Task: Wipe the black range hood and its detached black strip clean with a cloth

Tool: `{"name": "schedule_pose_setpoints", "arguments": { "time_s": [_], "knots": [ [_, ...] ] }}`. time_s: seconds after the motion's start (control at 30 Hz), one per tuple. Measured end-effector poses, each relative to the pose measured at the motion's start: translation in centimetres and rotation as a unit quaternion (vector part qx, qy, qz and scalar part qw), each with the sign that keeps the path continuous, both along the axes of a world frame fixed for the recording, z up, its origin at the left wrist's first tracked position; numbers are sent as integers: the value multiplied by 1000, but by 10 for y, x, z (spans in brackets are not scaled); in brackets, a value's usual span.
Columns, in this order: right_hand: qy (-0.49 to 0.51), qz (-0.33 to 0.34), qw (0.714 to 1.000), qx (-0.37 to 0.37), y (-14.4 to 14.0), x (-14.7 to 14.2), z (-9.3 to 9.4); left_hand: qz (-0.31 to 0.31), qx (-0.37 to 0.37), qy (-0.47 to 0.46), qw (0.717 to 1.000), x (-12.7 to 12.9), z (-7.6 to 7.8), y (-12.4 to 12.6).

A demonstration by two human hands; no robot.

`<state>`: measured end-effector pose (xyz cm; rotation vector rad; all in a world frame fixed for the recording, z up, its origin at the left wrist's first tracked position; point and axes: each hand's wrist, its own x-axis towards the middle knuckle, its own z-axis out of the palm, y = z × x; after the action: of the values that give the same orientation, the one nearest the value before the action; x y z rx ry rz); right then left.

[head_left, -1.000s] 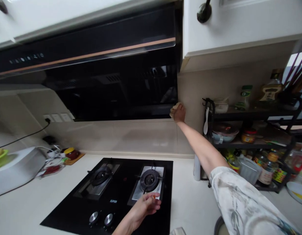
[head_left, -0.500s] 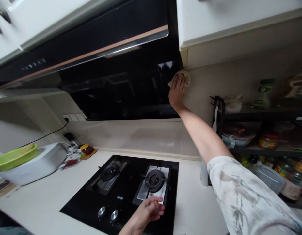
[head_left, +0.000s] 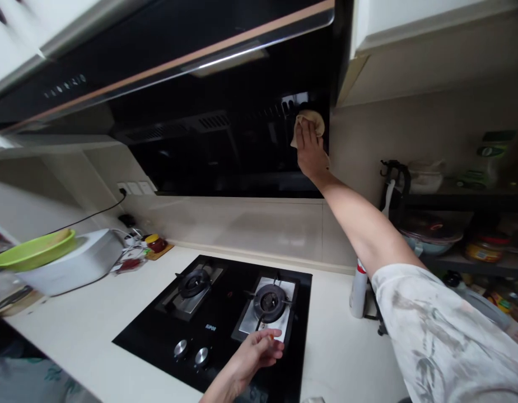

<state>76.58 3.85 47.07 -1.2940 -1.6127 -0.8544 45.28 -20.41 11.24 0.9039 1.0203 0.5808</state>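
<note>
My right hand reaches up and presses a pale yellow cloth against the right edge of the black glass range hood. The arm stretches from my patterned white sleeve at the lower right. My left hand rests on the front of the black gas hob, fingers loosely curled just in front of the right burner, holding nothing I can see.
A shelf rack with jars, bowls and bottles stands at the right. A white spray bottle sits beside it. At the left are a white appliance with a green bowl on it, a wall socket with a cord, and small jars.
My right hand has slid the cloth up from the hood's lower right corner onto the upper part of the black glass. The view shifted left. My left hand stays on the hob.
</note>
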Motion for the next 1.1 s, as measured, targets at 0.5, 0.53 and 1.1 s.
{"name": "schedule_pose_setpoints", "arguments": {
  "time_s": [0.5, 0.53, 1.1],
  "knots": [
    [-49, -127, 988, -75, 20, -86, -13, -50, 12, -64, 997, -75, -12, 45],
    [-69, -116, 987, -88, 29, -104, -15, -47, 12, -65, 997, -86, -10, 50],
    [-13, -232, 966, -113, -1, -55, -13, -109, 2, -88, 990, -131, -5, 109]
  ]
}}
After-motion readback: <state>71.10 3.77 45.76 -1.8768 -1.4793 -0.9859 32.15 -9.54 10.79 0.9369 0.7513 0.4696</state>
